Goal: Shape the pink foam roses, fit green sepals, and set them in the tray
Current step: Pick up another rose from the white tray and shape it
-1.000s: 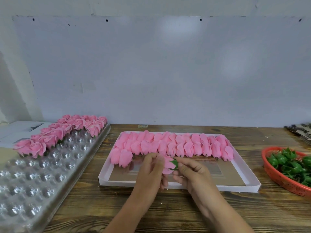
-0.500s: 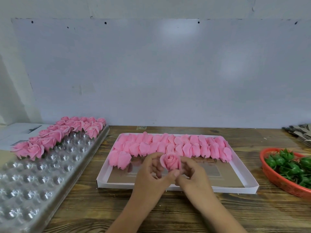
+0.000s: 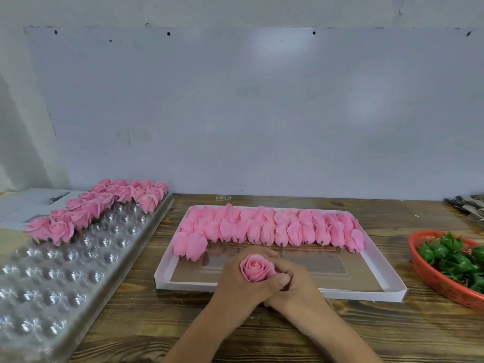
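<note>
Landmark: the white cardboard box is lying at the middle of the wooden counter.
Blister tray: sitting left of the box, carrying finished pink roses along its far left part.
Unshaped buds: lying in rows across the far half of the box.
Left hand: hovering over the box's near edge, fingers curling around the pink foam rose, thumb crossing the right hand.
Pink foam rose: facing up between both hands, above the box's near edge.
Right hand: touching the left hand, fingers wrapping the rose's underside.
Orange basket: standing right of the box, holding green sepals.
</note>
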Demonstrator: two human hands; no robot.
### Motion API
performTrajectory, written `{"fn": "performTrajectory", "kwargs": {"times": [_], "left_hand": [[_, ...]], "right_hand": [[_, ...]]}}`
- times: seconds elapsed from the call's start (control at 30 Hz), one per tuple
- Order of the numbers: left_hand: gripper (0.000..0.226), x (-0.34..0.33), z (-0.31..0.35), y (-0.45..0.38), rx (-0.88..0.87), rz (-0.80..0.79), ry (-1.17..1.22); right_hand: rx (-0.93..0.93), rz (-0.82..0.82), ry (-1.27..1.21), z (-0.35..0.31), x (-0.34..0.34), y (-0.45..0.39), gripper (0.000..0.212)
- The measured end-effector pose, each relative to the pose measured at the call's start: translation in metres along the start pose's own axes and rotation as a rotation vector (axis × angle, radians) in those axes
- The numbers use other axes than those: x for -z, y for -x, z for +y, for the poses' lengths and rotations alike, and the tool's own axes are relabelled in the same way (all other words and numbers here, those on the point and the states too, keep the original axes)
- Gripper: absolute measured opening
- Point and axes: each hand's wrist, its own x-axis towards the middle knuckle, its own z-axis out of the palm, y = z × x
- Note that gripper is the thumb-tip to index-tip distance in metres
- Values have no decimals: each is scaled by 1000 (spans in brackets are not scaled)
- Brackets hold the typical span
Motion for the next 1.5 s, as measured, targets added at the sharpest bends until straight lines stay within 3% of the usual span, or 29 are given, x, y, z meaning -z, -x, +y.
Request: {"fn": "performTrajectory", "kwargs": {"times": [0.23,0.33,0.4,0.6,0.77,1.0,1.37,1.5], "left_hand": [[43,2,0,0,102,-16,128],[37,2,0,-1,120,-1,152],[35,1,-1,-1,128,-2,152],[61,2,-1,-2,121,-17,208],[47,2,1,-4,117,12,149],[23,4,2,-4,135,-29,252],[29,10,2,-6,62,-93,130],[30,17,7,-7,88,-90,96]], "right_hand": [[12,2,10,-9,-4,4,34],[16,-5,69,-8,-7,5,43],[14,24,103,-7,-9,5,36],[-39,201,-145,1,-7,2,14],[-127,256,-287,6,-3,0,16],[-68,230,-204,10,-1,-2,34],[-39,135,-30,9,4,0,21],[-1,79,133,2,1,5,40]]}}
